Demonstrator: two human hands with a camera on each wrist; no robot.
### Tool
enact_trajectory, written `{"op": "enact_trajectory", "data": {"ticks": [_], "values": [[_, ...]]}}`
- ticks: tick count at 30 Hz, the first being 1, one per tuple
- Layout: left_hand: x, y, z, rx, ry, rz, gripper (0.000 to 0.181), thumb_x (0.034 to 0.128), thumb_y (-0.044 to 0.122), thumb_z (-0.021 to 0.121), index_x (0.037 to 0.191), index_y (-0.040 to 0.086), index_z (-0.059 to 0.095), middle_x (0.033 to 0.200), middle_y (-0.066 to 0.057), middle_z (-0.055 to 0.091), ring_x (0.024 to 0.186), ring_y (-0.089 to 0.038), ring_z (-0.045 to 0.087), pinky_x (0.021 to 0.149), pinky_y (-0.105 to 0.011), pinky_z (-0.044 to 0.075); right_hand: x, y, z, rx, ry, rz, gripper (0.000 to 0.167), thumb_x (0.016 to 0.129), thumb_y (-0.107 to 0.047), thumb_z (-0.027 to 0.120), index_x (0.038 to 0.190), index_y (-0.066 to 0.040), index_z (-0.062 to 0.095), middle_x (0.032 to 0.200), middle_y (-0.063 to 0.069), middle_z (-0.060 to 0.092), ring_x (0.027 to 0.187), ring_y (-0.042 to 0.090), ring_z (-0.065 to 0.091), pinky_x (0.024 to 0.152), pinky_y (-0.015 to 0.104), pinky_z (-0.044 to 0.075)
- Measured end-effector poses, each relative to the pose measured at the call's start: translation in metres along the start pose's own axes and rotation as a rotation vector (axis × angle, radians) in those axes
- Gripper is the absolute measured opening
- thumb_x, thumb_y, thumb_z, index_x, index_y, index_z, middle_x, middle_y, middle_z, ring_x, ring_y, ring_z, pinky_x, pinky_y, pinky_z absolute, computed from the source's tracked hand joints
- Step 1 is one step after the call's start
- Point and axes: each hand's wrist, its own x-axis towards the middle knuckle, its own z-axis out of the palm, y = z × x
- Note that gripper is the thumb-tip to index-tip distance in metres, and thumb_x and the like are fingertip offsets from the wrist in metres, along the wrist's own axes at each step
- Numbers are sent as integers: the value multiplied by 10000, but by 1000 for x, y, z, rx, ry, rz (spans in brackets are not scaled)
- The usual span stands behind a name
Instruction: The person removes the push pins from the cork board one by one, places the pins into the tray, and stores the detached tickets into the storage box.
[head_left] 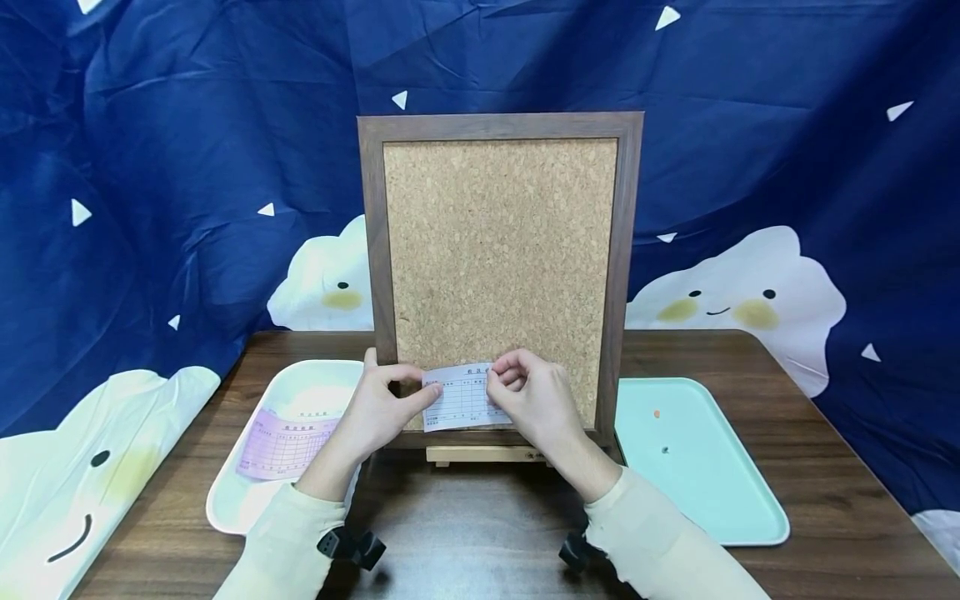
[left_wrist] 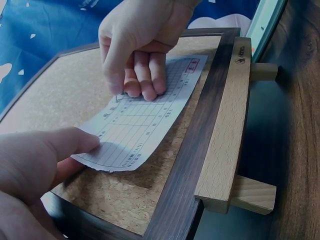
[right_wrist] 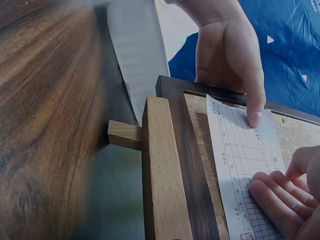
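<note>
A white printed receipt slip (head_left: 457, 400) lies across the lower part of a framed cork board (head_left: 501, 250). My left hand (head_left: 386, 407) pinches the slip's left end, thumb on the printed face and a finger behind it, as the left wrist view shows. At the slip's top edge, near the middle, my right hand (head_left: 542, 400) has thumb and index fingertips together on what looks like a pushpin, almost wholly hidden by them. Its other fingers curl over the slip's printed face (right_wrist: 240, 150), covering part of the right end.
The board leans on a wooden easel ledge (head_left: 483, 454). On the left, a white tray (head_left: 225, 500) holds a purple printed slip (head_left: 285, 446). A mint tray (head_left: 720, 500) on the right holds a tiny orange piece (head_left: 657, 414) and a dark one (head_left: 665, 450). Blue cloth hangs behind.
</note>
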Motion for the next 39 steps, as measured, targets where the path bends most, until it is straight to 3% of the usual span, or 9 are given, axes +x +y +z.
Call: {"op": "enact_trajectory", "data": {"ticks": [5,13,20,28,35,39], "values": [[0,0,-1,-19,0,8,149,965,231,820,1026,97,844,1426,-214,442,1355,-395,457,1129,-574,411,-1,0,0,3,1,-11,48,912,-46,753,947,-14,752,789,49,771,693,95,686,661,189,553],[-3,-1,1,-27,26,44,124,962,190,816,996,75,847,1304,-183,479,1224,-330,486,1032,-429,403,-3,2,-1,24,4,-31,41,903,-25,750,940,-10,757,799,61,775,706,107,698,683,202,581],[-5,0,2,-36,43,43,109,953,160,818,990,61,842,1262,-166,472,1203,-320,483,998,-403,404,-3,2,-5,38,2,-22,59,912,-33,763,965,-8,757,846,74,787,747,127,724,722,223,608],[-5,-1,-1,-71,71,4,135,979,164,789,1023,41,825,1401,-156,385,1285,-332,458,1060,-448,402,-2,5,-13,46,26,-62,52,899,10,767,919,-38,758,821,70,783,718,123,718,681,204,597],[-7,-1,-5,-33,74,-28,183,988,205,781,1067,46,825,1615,-192,291,1500,-393,251,1218,-633,272,-2,7,-17,63,27,-62,82,900,31,775,905,-49,758,822,68,787,714,121,716,675,186,585],[-8,-2,-7,-22,80,-20,188,988,202,781,1073,41,828,1648,-203,253,1519,-416,209,1227,-652,250,-2,8,-19,66,18,-65,54,909,21,777,933,-25,763,840,68,792,723,121,714,681,195,584]]}}
